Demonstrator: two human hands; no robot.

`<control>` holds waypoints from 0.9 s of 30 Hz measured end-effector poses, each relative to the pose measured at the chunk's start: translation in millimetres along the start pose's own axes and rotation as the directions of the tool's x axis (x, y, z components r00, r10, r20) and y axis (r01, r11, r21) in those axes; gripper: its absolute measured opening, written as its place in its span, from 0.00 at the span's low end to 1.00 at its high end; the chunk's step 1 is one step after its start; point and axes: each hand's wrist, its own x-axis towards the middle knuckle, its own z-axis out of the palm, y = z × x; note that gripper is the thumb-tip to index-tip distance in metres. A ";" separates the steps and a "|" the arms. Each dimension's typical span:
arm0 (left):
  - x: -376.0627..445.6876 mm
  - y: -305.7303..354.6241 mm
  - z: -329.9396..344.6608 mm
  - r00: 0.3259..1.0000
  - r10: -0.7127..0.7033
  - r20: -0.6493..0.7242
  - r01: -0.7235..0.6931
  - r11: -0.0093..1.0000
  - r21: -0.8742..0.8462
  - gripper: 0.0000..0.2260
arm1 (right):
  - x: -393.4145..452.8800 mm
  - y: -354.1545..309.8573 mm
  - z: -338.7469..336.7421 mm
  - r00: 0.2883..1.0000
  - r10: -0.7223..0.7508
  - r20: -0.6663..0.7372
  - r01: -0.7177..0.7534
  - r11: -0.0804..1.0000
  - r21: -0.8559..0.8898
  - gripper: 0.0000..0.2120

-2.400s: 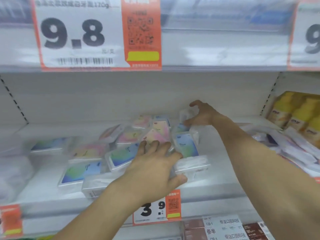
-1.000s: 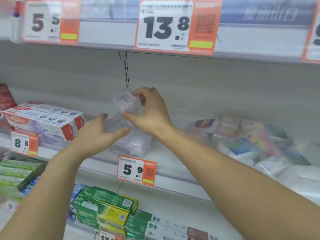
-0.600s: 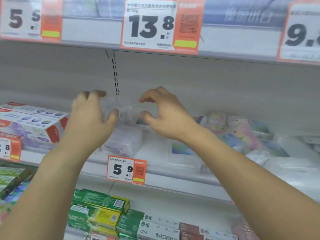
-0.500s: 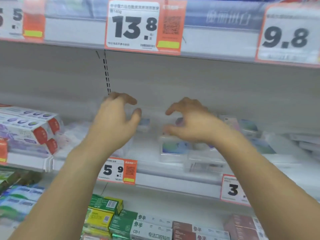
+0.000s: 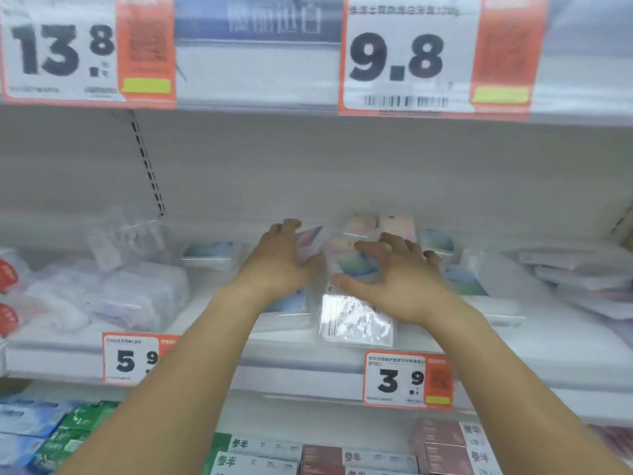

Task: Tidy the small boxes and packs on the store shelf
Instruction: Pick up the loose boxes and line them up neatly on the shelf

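Several small clear boxes with pastel cards lie jumbled on the white middle shelf (image 5: 342, 358). My left hand (image 5: 277, 269) reaches in and curls its fingers and thumb round a tilted pink-labelled small box (image 5: 311, 241). My right hand (image 5: 400, 282) is beside it, fingers spread over a green-blue box (image 5: 356, 265), thumb at the box's near edge. A clear box (image 5: 356, 322) with printed text lies face down in front of my right hand, near the shelf edge. More boxes (image 5: 397, 226) sit behind, partly hidden by my hands.
Soft clear packs (image 5: 137, 296) are piled at the left, flat white packs (image 5: 582, 279) at the right. Price tags 5.9 (image 5: 132, 359) and 3.9 (image 5: 399, 380) hang on the shelf edge. Green and brown cartons (image 5: 253, 455) fill the shelf below.
The view has swung right from the clear packs to the small boxes. Both hands, held up curled over nothing before, have come down onto the box pile, and the left now grips one.
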 end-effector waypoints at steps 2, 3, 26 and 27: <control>12.4 4.8 7.7 0.999 -0.020 0.047 0.021 1.000 -0.017 0.33 | 2.7 5.2 2.1 0.999 -0.033 0.000 0.033 0.999 0.018 0.39; 18.7 4.9 12.4 0.998 -0.024 0.063 0.024 1.000 0.007 0.32 | 2.7 6.4 3.2 0.999 -0.048 -0.024 0.048 0.999 0.007 0.40; -8.0 168.6 73.6 0.839 0.518 0.169 -0.494 0.854 -0.164 0.23 | -57.4 155.8 -76.7 0.557 0.594 -0.580 0.114 0.637 0.762 0.07; -11.0 174.4 83.6 0.793 0.567 0.224 -0.549 0.824 -0.143 0.25 | -64.8 172.6 -78.4 0.499 0.599 -0.626 0.079 0.688 0.721 0.08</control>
